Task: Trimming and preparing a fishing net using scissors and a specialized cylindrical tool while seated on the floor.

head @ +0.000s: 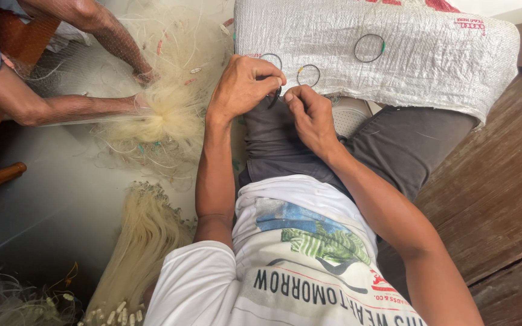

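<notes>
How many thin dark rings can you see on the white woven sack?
3 rings lie on the sack: one upper middle, one above the right hand, one half hidden by the left hand. More may be hidden.

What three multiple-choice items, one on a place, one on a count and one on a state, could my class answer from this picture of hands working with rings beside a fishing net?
1. Where do the loose rings lie?
A. on the white woven sack
B. on the wooden floor
C. in the net

2. How many rings lie free on the sack?
A. one
B. three
C. six

3. What are the person's hands doing?
A. resting flat and apart
B. pinching a dark ring together
C. gripping the net

Answers:
1. A, the rings rest on the sack.
2. B, three show there.
3. B, the left hand and right hand meet on a dark ring.
</notes>
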